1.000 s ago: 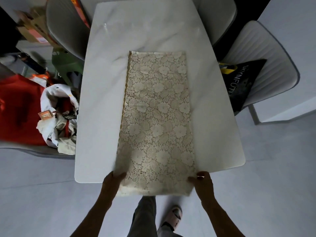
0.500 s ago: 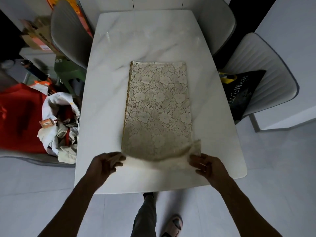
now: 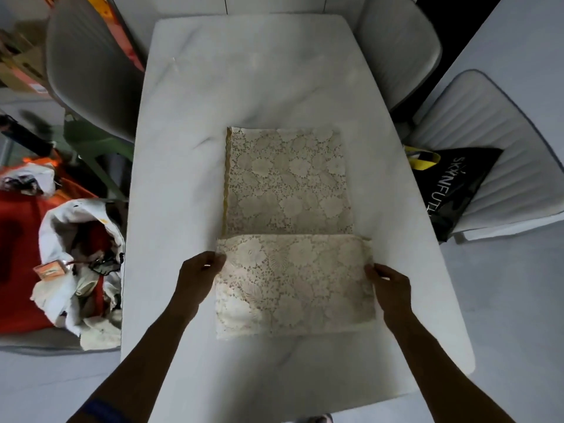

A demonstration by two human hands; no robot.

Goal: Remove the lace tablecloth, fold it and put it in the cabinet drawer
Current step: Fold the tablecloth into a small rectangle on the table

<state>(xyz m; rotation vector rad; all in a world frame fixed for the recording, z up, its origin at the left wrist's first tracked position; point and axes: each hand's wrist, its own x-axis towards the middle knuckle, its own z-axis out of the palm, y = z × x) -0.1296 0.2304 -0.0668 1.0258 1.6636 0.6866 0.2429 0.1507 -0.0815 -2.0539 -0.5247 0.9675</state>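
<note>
The cream lace tablecloth (image 3: 288, 184) lies as a long folded strip in the middle of the white marble table (image 3: 244, 87). Its near end is turned over onto the strip, making a doubled flap about a third of the strip's length. My left hand (image 3: 198, 277) pinches the flap's left edge near its far corner. My right hand (image 3: 389, 286) pinches the right edge at the same height. A thin gold trim runs along the strip's left side. No cabinet or drawer is in view.
Grey chairs (image 3: 88, 65) stand at the table's far left and far right. A white ribbed chair (image 3: 500, 141) on the right holds a black bag (image 3: 451, 187). To the left is a red seat with a pile of white clothes (image 3: 79, 270).
Both hands lifted the tablecloth's near end from the table's front edge and carried it away from me, folding it over the strip. The strip now looks shorter.
</note>
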